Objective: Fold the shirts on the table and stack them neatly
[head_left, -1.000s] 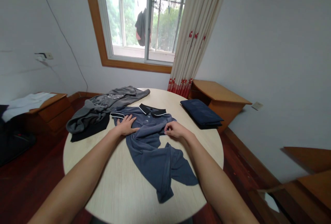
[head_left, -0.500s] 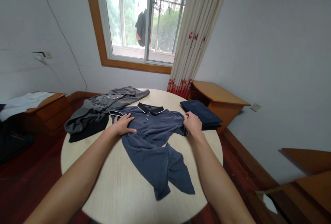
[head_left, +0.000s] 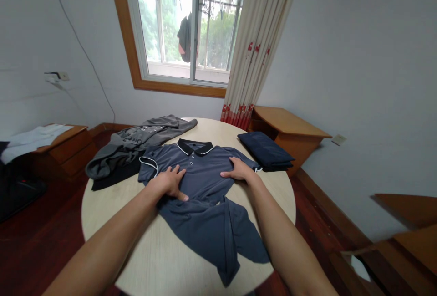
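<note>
A dark grey-blue polo shirt (head_left: 205, 173) with a black, white-edged collar lies front up on the round table (head_left: 160, 259). Its collar points toward the window, while the lower part is twisted and bunched toward me, the hem spread to the right. My left hand (head_left: 170, 182) rests on the shirt's left side below the sleeve, fingers spread. On the right side of the chest lies my right hand (head_left: 237, 170), fingers stretched out and thumb apart. Neither hand grips the fabric.
A grey hooded garment (head_left: 136, 139) lies over a black cloth (head_left: 116, 177) at the table's left. Folded dark navy clothes (head_left: 266, 150) are stacked at the right edge. Behind them stands a wooden desk (head_left: 290, 123); a curtain (head_left: 256, 59) hangs by the window.
My right hand has let go of the right sleeve and moved left onto the chest, its fingers opening. The shirt has shifted slightly toward me, with its sleeves spread wider.
</note>
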{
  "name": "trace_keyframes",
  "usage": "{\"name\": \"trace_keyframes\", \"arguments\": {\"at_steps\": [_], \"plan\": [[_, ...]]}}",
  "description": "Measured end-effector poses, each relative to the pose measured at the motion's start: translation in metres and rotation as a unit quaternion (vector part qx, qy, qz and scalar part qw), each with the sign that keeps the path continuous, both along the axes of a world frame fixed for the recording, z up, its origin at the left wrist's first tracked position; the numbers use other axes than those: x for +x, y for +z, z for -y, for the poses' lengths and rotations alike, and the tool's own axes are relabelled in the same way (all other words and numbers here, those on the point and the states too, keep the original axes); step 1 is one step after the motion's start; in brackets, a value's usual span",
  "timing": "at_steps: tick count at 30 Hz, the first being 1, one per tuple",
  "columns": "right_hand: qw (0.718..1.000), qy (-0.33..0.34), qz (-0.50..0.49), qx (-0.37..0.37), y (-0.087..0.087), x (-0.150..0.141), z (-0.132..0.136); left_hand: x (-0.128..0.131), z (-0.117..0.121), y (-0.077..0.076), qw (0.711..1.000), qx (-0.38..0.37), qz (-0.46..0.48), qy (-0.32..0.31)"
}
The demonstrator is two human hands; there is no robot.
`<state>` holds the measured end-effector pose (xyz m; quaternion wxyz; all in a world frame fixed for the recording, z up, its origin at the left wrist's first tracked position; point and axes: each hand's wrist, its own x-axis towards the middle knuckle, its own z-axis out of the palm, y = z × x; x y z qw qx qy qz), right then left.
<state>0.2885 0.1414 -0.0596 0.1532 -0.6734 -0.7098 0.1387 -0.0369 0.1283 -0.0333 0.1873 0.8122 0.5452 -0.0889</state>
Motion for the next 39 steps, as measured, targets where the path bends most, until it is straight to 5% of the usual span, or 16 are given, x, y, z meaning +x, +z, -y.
{"name": "trace_keyframes", "arguments": {"at_steps": [5, 10, 16, 26, 32, 37, 39], "plan": [[0.999, 0.034, 0.008, -0.030, 0.014, 0.013, 0.008, -0.009, -0.007, 0.017, 0.993, 0.084, 0.080, -0.006], [0.997, -0.010, 0.024, 0.070, 0.013, -0.016, 0.006, -0.022, -0.039, -0.004, 0.970, 0.213, 0.107, 0.035], [0.997, -0.010, 0.063, -0.035, -0.002, -0.034, 0.000, -0.036, -0.057, -0.027, 0.977, 0.158, -0.009, 0.145], [0.994, -0.081, 0.063, 0.033, 0.013, 0.003, -0.002, -0.047, -0.043, 0.014, 0.951, 0.176, -0.004, 0.253], [0.981, -0.170, 0.070, 0.055, 0.011, 0.020, -0.003, -0.056, -0.054, -0.002, 0.951, 0.244, 0.004, 0.188], [0.975, -0.217, 0.022, 0.035, 0.011, 0.022, -0.004, -0.060, -0.062, -0.005, 0.957, 0.198, 0.023, 0.211], [0.971, -0.225, -0.020, 0.083, 0.015, 0.024, -0.003, -0.060, -0.058, 0.000, 0.946, 0.223, 0.035, 0.232]]}}
